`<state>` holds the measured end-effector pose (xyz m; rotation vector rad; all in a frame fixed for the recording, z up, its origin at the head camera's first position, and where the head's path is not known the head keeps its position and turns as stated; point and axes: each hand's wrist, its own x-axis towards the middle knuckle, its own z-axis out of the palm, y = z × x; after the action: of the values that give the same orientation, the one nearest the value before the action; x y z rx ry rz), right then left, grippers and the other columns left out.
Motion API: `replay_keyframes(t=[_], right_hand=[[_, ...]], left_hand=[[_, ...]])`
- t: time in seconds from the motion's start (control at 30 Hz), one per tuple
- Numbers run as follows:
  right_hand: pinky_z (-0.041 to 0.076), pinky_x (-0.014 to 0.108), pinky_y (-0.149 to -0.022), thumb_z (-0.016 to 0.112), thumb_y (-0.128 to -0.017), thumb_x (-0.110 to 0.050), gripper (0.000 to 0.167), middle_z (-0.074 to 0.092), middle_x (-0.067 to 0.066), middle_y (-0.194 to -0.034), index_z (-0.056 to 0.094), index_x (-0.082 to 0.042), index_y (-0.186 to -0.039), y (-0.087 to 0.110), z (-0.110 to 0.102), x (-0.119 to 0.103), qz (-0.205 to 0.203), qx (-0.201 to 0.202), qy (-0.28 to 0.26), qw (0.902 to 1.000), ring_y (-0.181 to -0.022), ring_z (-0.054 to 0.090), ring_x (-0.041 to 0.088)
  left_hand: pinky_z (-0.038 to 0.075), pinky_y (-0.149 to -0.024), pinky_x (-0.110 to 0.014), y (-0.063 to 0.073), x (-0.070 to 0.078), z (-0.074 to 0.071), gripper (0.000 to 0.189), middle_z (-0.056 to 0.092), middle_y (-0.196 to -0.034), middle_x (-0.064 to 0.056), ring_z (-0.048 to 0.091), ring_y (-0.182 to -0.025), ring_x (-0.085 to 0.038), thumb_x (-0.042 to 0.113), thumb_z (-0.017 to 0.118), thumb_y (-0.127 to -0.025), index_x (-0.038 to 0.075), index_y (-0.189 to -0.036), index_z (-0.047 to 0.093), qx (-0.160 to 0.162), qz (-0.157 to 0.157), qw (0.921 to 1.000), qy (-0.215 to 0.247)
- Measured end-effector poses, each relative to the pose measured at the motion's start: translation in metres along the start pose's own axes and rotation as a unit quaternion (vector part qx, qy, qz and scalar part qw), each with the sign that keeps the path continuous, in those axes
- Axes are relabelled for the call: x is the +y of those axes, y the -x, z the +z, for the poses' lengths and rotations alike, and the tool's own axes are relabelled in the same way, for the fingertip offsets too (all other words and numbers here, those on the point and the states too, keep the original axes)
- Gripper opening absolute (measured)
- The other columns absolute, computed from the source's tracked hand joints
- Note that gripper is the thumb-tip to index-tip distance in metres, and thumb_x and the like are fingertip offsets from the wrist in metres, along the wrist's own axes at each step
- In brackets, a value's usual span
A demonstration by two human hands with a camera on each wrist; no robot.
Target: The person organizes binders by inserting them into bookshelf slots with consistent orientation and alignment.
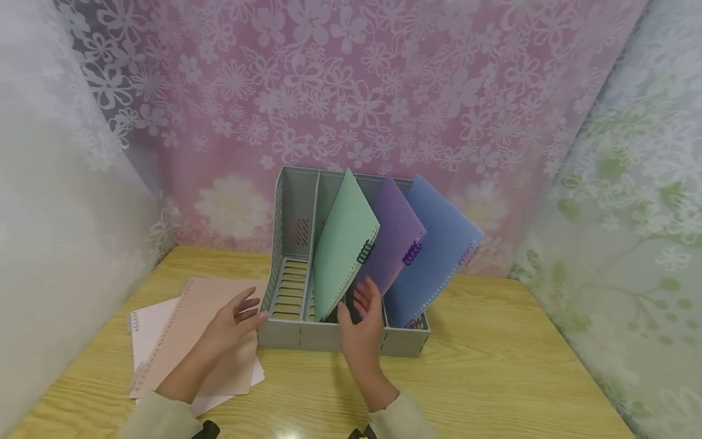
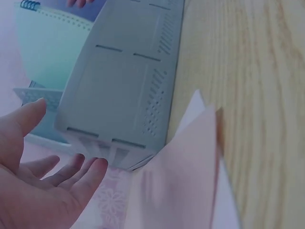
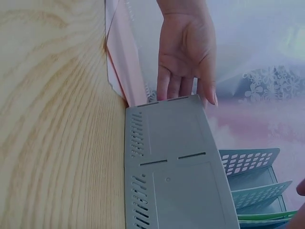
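Observation:
A grey file organizer with upright compartments stands on the table. In it lean a green spiral notebook, a purple spiral notebook and a blue spiral notebook; its leftmost compartment holds nothing. My left hand is at the organizer's left front corner, fingers spread loosely along the side wall; whether they touch it is unclear. My right hand reaches over the front wall, thumb beside the green notebook's lower corner, fingers near the purple one. Nothing is visibly held. The right wrist view barely catches that hand at its right edge.
Left of the organizer, a peach spiral notebook lies flat on top of a pale pink one. The wooden table extends to the right. Flowered curtains hang behind and at both sides.

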<state>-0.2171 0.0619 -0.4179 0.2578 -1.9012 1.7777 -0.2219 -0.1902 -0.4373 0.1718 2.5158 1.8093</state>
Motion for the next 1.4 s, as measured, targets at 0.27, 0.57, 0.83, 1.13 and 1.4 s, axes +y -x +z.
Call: replay_keyframes(t=[0.27, 0.57, 0.83, 1.13, 1.4], right_hand=[[0.052, 0.022, -0.090, 0.059, -0.092, 0.004, 0.039, 0.058, 0.018, -0.113, 0.048, 0.006, -0.130, 0.010, -0.002, -0.025, 0.119, -0.021, -0.158, 0.9800, -0.105, 0.061, 0.023], [0.055, 0.025, -0.086, 0.055, -0.094, 0.001, 0.034, 0.066, 0.013, -0.109, 0.051, 0.010, -0.126, 0.038, 0.016, -0.031, 0.252, -0.146, -0.221, 0.9306, -0.093, 0.068, 0.015], [0.053, 0.034, -0.094, 0.047, -0.097, -0.005, 0.041, 0.055, 0.029, -0.130, 0.043, 0.015, -0.133, 0.055, 0.032, -0.023, 0.352, -0.216, -0.243, 0.8776, -0.113, 0.062, 0.033], [0.050, 0.041, -0.097, 0.050, -0.094, -0.003, 0.045, 0.055, 0.029, -0.127, 0.041, 0.019, -0.133, 0.063, 0.049, -0.011, 0.388, -0.221, -0.247, 0.8599, -0.114, 0.060, 0.038], [0.048, 0.044, -0.100, 0.049, -0.099, -0.011, 0.047, 0.053, 0.033, -0.126, 0.039, 0.021, -0.132, 0.068, 0.057, -0.006, 0.405, -0.220, -0.246, 0.8526, -0.118, 0.055, 0.043]], left_hand=[[0.053, -0.093, -0.038, 0.003, 0.001, -0.024, 0.069, 0.037, -0.145, -0.031, 0.046, -0.127, -0.043, 0.024, 0.057, -0.100, 0.003, -0.153, 0.020, 0.003, 0.025, 0.9985, 0.048], [0.051, -0.097, -0.036, 0.007, -0.001, -0.054, 0.073, 0.029, -0.148, -0.033, 0.047, -0.128, -0.040, 0.027, 0.055, -0.101, 0.002, -0.155, 0.012, -0.060, -0.006, 0.9965, 0.058], [0.051, -0.096, -0.036, 0.011, -0.009, -0.075, 0.074, 0.027, -0.148, -0.037, 0.045, -0.129, -0.043, 0.027, 0.053, -0.102, -0.003, -0.153, 0.009, -0.083, -0.038, 0.9949, 0.043], [0.051, -0.096, -0.038, 0.011, -0.019, -0.093, 0.074, 0.019, -0.148, -0.040, 0.037, -0.132, -0.049, 0.024, 0.048, -0.104, -0.006, -0.152, 0.001, -0.092, -0.054, 0.9938, 0.033], [0.053, -0.093, -0.030, 0.014, -0.034, -0.113, 0.070, 0.023, -0.144, -0.045, 0.058, -0.116, -0.018, 0.021, 0.045, -0.105, -0.012, -0.149, 0.002, -0.080, -0.044, 0.9958, -0.008]])
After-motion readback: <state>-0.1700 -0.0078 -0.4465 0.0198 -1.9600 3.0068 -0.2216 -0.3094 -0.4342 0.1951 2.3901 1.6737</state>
